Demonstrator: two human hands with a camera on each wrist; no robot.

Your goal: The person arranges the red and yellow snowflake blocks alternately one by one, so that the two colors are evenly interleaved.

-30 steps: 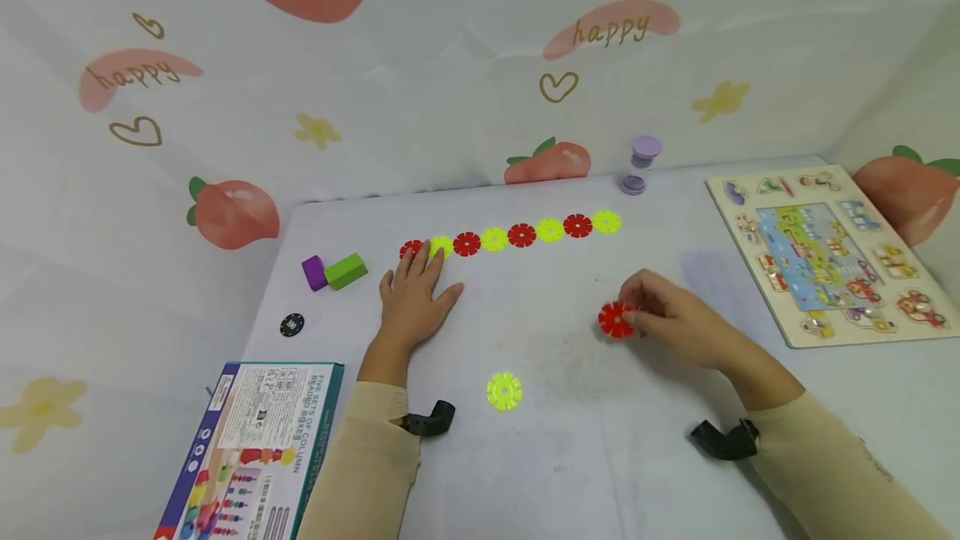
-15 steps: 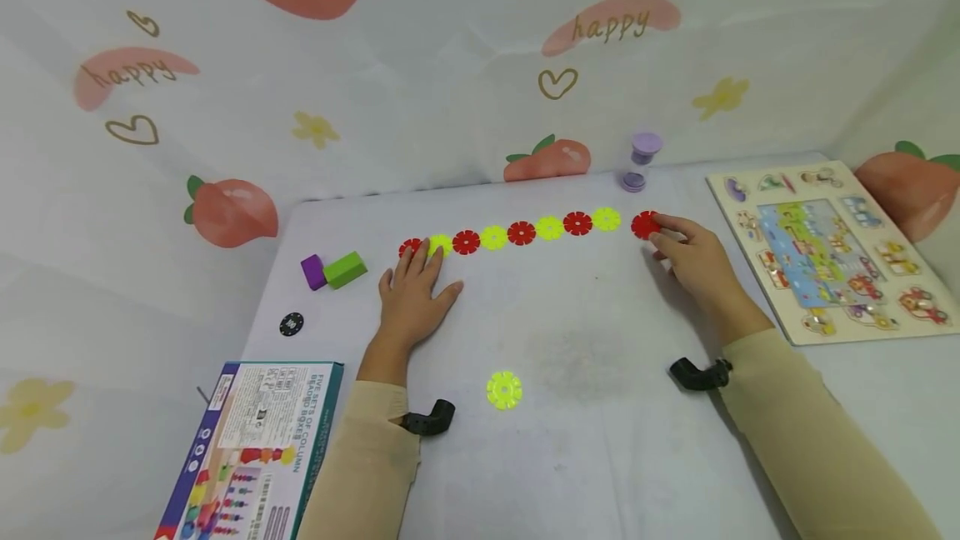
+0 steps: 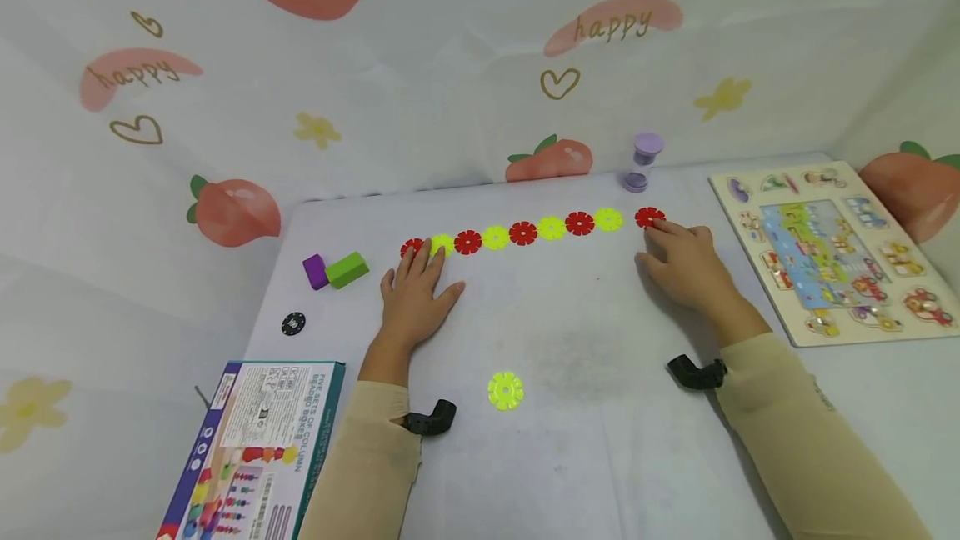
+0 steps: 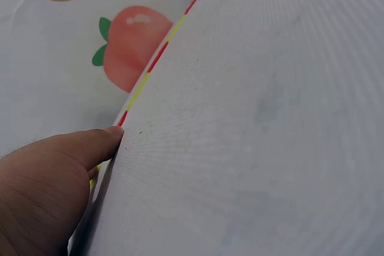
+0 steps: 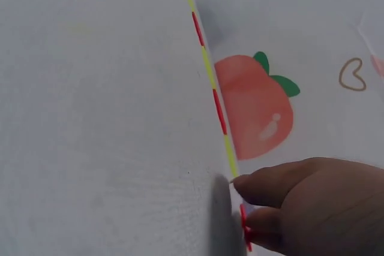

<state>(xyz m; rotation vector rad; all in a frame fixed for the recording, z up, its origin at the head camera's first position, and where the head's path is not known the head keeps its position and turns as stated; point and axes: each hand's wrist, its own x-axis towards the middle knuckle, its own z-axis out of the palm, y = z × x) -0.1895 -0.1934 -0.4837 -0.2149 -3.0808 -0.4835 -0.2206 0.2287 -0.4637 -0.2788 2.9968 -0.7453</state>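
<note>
A row of red and yellow-green notched plastic discs lies flat along the far part of the table, colours alternating. My left hand rests at the row's left end, fingers spread straight over a red disc and a yellow disc. At the right end, a gap sets one red disc apart from the row. My right hand has fingertips on that disc's near edge, its thumb held away to the side. Another yellow disc lies alone nearer the front, between the forearms.
A wooden picture puzzle board lies at the right. A purple sand timer stands behind the row. To the left are purple and green blocks, a black chip and a printed box.
My right hand has carried the red disc away from the middle right to the row's right end. It has since been laid flat, the thumb coming off it. My left hand stays put.
</note>
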